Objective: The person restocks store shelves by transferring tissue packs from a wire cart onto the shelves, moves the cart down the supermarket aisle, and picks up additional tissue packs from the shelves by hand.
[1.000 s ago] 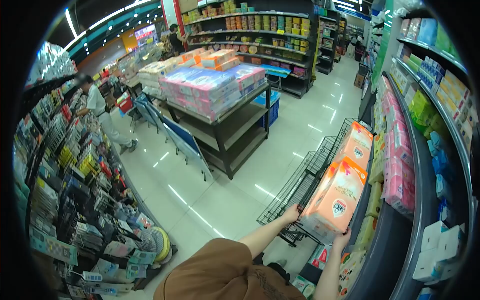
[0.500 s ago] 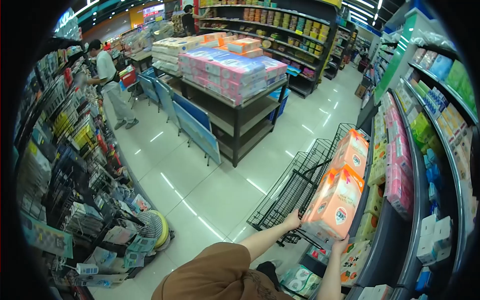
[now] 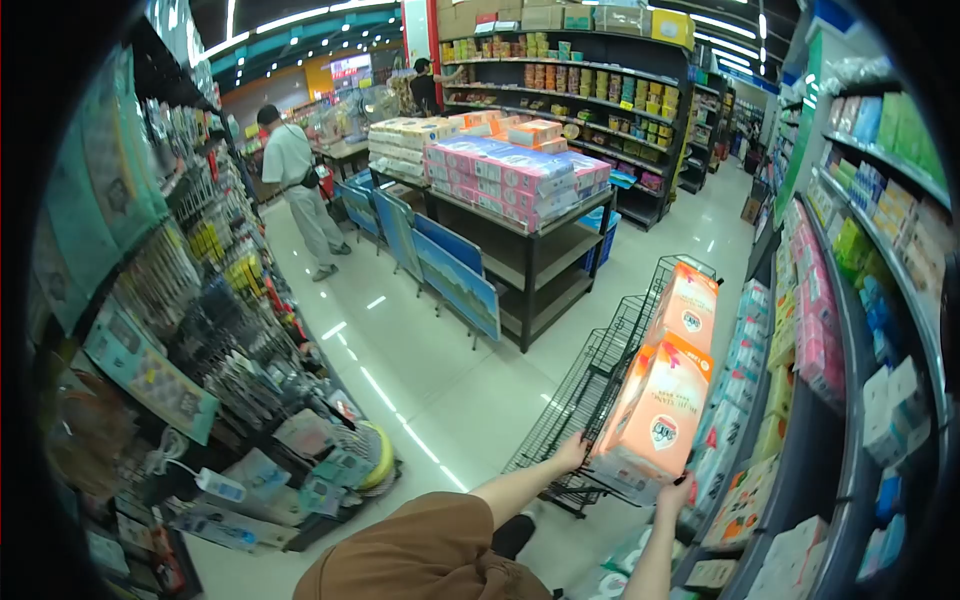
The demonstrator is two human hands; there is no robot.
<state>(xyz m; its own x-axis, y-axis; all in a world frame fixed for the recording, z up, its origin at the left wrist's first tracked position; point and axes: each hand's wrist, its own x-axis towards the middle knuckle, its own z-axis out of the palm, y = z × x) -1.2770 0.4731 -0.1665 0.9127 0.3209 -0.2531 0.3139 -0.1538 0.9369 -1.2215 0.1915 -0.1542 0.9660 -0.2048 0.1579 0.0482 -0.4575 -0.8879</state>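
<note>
Two large orange-and-white tissue packs stand one behind the other on the right side of a black wire cart (image 3: 590, 385). The near pack (image 3: 655, 415) is closest to me, and the far pack (image 3: 687, 310) is behind it. My left hand (image 3: 572, 453) is closed at the cart's near edge, left of the near pack; what its fingers grip is too small to make out. My right hand (image 3: 676, 492) is closed at the near pack's lower right corner, by the cart's near end, and what it holds there is hidden.
A dark display table (image 3: 530, 240) bears pink and orange packs, with picture boards (image 3: 455, 280) leaning beside it. Shelves of tissue packs (image 3: 815, 290) line the right. Hanging goods (image 3: 240, 270) fill the left. A person in a light shirt (image 3: 290, 165) stands in the left aisle.
The view has turned left and the display table appears farther right. More of the lower right shelf's packs show. The person at left has turned away from the racks. Both hands keep their places at the cart.
</note>
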